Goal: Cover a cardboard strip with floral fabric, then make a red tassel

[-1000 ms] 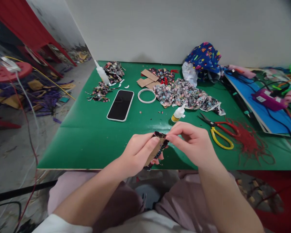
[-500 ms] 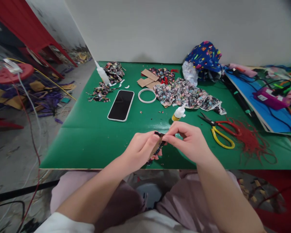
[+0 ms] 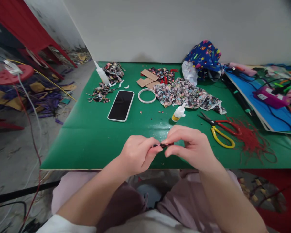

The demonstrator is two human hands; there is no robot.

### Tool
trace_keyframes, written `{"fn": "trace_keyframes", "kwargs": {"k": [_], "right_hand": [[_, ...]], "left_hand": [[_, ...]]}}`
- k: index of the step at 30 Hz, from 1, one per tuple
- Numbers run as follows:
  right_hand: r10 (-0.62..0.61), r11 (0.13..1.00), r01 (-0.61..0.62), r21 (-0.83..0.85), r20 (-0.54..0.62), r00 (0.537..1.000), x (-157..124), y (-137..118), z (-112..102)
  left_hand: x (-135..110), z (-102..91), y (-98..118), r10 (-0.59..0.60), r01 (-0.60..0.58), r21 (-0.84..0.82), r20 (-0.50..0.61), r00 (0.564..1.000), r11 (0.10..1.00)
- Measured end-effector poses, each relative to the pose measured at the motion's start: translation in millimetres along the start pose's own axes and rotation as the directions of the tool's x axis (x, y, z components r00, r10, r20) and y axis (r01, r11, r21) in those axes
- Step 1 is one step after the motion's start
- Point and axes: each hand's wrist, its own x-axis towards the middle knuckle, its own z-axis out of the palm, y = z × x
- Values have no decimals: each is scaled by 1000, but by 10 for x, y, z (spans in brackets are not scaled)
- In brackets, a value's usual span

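Note:
My left hand (image 3: 137, 153) pinches a small fabric-covered cardboard piece (image 3: 162, 145) between thumb and fingers, above the front of the green table (image 3: 87, 142). The piece is dark and floral, seen nearly edge-on, and partly hidden by the fingers. At its right end, my right hand (image 3: 191, 145) has its fingertips on the piece, the thumb just below. Behind the right hand a small glue bottle (image 3: 177, 114) with a white cap and yellow label stands upright. Yellow-and-red-handled scissors (image 3: 218, 127) lie to the right, blades apart.
A phone (image 3: 121, 105), a white ring (image 3: 146, 96) and cardboard pieces (image 3: 147, 78) lie further back. Floral fabric scraps (image 3: 184, 92) spread behind the bottle. Another white bottle (image 3: 102, 75) leans at back left. Red threads (image 3: 252, 139) and a blue folder (image 3: 264, 103) are on the right.
The held piece has turned from showing its brown cardboard face to nearly edge-on. Both hands have shifted slightly downward, and the right thumb has dropped lower.

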Motion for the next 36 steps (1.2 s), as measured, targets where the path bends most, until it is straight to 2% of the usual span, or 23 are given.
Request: {"fn": "trace_keyframes", "kwargs": {"k": [2,7,11,18,25,31,36], "right_hand": [[-34,999,34,6,5,999,-7,-35,-11],[-110,979,108,-175,-6,994,-28,-114,-17],[-193,945,194,-265,29,981,-58,-151,-24],[-290,898,287,-332,43,956,-109,-163,-7],[-212,951,217,-222,45,976,-82,-137,-49],[-185,961,182,-207,1,983,-70,-138,-39],[-208,956,212,-203,40,977,-68,-132,-58]], "left_hand": [[4,-12,-4,43,-42,30,-25,999,999],[33,-16,-3,106,-106,26,-2,994,994],[28,-11,12,118,-119,37,48,992,992],[18,-23,59,112,-114,41,40,993,993],[50,-78,27,199,-198,63,-18,980,978],[40,-49,9,162,-162,-9,-30,986,987],[37,-20,47,180,-181,-21,-35,983,983]]}}
